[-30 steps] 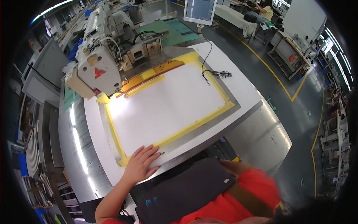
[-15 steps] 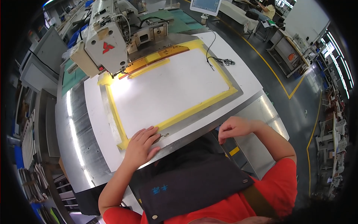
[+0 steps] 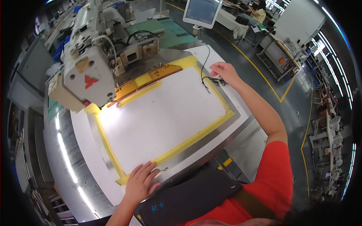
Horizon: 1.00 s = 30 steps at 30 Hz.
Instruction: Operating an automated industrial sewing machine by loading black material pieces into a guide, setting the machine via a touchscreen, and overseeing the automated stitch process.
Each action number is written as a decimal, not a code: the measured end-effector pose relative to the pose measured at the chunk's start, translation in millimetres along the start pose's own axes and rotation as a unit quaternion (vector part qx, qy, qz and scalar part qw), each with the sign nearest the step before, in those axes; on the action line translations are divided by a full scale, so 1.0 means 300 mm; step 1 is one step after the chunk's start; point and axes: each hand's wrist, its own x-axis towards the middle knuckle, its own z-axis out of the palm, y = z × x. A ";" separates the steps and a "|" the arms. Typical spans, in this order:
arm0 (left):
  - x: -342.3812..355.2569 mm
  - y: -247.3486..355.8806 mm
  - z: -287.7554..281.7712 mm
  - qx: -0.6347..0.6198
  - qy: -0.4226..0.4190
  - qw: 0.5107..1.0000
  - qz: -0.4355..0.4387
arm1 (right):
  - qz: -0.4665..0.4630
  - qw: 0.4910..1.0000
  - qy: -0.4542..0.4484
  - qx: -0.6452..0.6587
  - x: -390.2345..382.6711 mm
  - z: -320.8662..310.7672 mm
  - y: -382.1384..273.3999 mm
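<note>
Our left hand (image 3: pixel 140 184) lies on the near-left corner area of the white panel (image 3: pixel 162 120), its fingers on the yellow tape (image 3: pixel 194 138) that borders it; that grip is wide, the fingers laid out rather than closed. Our right hand (image 3: pixel 225 72) is at the panel's far-right side, just beside a bundled black cord (image 3: pixel 216 80), its grip narrow with curled fingers; we cannot tell whether it holds or touches the cord. The panel lies on a larger white board (image 3: pixel 103 177) on the metal desk (image 3: pixel 52 150). To steady it well, we judge that light, even pressure from the left hand suits best, on the border rather than the white middle, so the tape is not rubbed up. The right hand does well to stay high enough not to drag the cord across the tape. As for edges, the sewing machine head (image 3: pixel 90 75) and the amber bar (image 3: pixel 139 84) crowd the far-left side, so fingers belong well apart from them. The near edge is tight, with our dark apron (image 3: pixel 192 196) just below it. The widest room for moving is above the panel's middle and out to the right, where the floor (image 3: pixel 292 113) shows beyond the board.
</note>
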 end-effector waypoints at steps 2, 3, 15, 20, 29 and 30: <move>0.003 0.006 -0.006 0.001 -0.002 1.000 -0.003 | -0.044 0.994 0.102 -0.008 0.226 -0.042 0.058; 0.016 0.007 -0.003 -0.001 -0.003 1.000 0.008 | -0.064 0.986 0.152 -0.013 0.336 -0.084 0.097; 0.007 -0.010 0.022 0.019 -0.029 0.999 -0.011 | -0.121 0.932 0.328 -0.091 0.706 -0.175 0.109; 0.005 -0.007 0.024 0.024 -0.003 1.000 -0.015 | -0.102 0.944 0.313 -0.018 0.756 -0.206 0.065; 0.020 0.013 0.002 0.023 0.006 1.000 -0.018 | -0.144 0.935 0.325 -0.003 0.777 -0.173 0.040; 0.010 0.000 0.010 0.024 0.009 1.000 -0.015 | -0.149 0.930 0.336 -0.016 0.784 -0.176 0.036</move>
